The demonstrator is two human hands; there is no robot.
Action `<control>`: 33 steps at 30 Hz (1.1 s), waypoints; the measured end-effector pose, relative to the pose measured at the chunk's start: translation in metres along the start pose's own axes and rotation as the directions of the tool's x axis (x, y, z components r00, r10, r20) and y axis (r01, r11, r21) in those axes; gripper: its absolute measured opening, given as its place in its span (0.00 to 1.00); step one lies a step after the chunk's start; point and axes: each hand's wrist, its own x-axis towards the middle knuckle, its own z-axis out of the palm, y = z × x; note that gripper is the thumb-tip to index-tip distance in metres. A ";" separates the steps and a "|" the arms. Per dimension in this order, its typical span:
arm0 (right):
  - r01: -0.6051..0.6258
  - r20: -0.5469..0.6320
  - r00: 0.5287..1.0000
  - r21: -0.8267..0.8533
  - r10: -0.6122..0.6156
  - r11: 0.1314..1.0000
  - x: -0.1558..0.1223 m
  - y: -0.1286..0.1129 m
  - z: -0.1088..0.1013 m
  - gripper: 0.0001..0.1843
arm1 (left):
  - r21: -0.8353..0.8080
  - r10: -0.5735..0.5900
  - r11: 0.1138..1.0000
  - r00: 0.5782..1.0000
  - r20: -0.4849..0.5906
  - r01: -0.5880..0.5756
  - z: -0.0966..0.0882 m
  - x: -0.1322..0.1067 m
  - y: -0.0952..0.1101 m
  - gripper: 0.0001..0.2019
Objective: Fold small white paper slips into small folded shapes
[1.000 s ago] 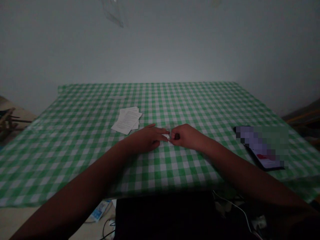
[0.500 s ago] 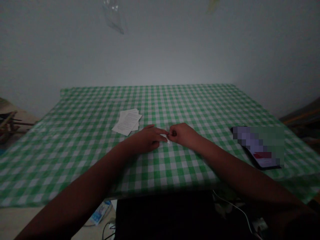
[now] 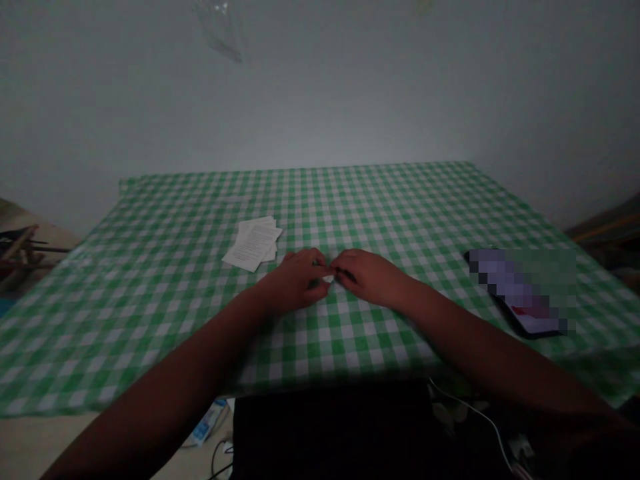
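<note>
My left hand (image 3: 299, 281) and my right hand (image 3: 369, 275) meet over the middle of the table, fingertips close together. Between them is a small white piece of paper (image 3: 329, 279), mostly covered by the fingers. The left thumb and fingers close around its left side. The right thumb and fingertips pinch at its right end. Its full shape and any folds are hidden. Beyond the left hand lies a loose, fanned pile of printed paper sheets (image 3: 254, 245).
A green and white checked cloth (image 3: 320, 207) covers the table. A phone (image 3: 520, 300) with a blurred screen lies on the right. A clear plastic bag (image 3: 220, 27) hangs on the wall. Below the front edge run a white cable (image 3: 480, 410) and a blue packet (image 3: 207, 423).
My left fingers have bent in from a stretched-out pose and closed round the paper. My right hand has turned a little, its fingers now lower over the paper. The view has shifted slightly.
</note>
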 end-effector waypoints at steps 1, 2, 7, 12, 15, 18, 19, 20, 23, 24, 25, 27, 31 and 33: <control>-0.008 0.012 1.000 -0.015 0.009 1.000 -0.001 -0.003 -0.002 0.10 | -0.035 0.022 0.999 1.000 0.011 -0.022 -0.003 -0.001 -0.003 0.16; -0.018 0.024 1.000 -0.032 0.019 0.999 -0.002 -0.006 -0.003 0.10 | -0.072 0.056 0.996 0.998 0.019 -0.055 -0.005 -0.003 -0.007 0.17; -0.064 0.059 0.996 -0.077 0.069 0.995 -0.005 -0.014 -0.007 0.11 | -0.201 0.142 0.971 0.989 0.038 -0.132 -0.010 -0.009 -0.022 0.23; -0.080 0.034 0.996 -0.073 0.082 0.994 -0.006 -0.013 -0.002 0.13 | -0.197 0.099 0.976 0.994 0.036 -0.090 -0.006 -0.008 -0.022 0.19; -0.071 0.026 0.997 -0.054 0.072 0.996 -0.007 -0.013 0.000 0.15 | -0.162 0.081 0.984 0.996 0.030 -0.075 -0.006 -0.006 -0.019 0.17; -0.071 0.012 0.997 -0.043 0.072 0.997 -0.006 -0.013 0.003 0.15 | -0.148 0.090 0.985 0.996 0.024 -0.086 -0.006 -0.006 -0.020 0.15; -0.076 0.002 0.997 -0.045 0.076 0.996 -0.005 -0.013 0.004 0.15 | -0.153 0.099 0.984 0.995 0.022 -0.095 -0.006 -0.006 -0.021 0.15; -0.082 -0.008 0.997 -0.050 0.081 0.995 -0.005 -0.013 0.006 0.15 | -0.160 0.110 0.981 0.994 0.019 -0.106 -0.006 -0.006 -0.022 0.15; -0.096 -0.039 0.995 -0.068 0.093 0.993 -0.003 -0.013 0.010 0.15 | -0.186 0.148 0.972 0.989 0.009 -0.144 -0.006 -0.005 -0.026 0.14; -0.098 -0.046 0.994 -0.070 0.095 0.993 -0.003 -0.013 0.011 0.15 | -0.194 0.155 0.969 0.988 0.007 -0.151 -0.007 -0.005 -0.027 0.15; -0.098 -0.050 0.994 -0.067 0.095 0.993 -0.002 -0.013 0.012 0.15 | -0.202 0.158 0.967 0.987 0.008 -0.153 -0.007 -0.005 -0.028 0.15; -0.095 -0.052 0.994 -0.048 0.093 0.994 -0.002 -0.011 0.011 0.13 | -0.215 0.150 0.966 0.989 0.013 -0.144 -0.008 -0.005 -0.028 0.16; -0.058 -0.040 0.998 0.005 0.058 0.998 -0.002 -0.006 0.008 0.10 | -0.228 0.129 0.966 0.991 0.022 -0.121 -0.009 -0.007 -0.028 0.17; -0.020 -0.028 0.999 0.019 0.021 1.000 -0.003 -0.004 0.007 0.12 | -0.229 0.114 0.968 0.993 0.019 -0.107 -0.009 -0.008 -0.029 0.18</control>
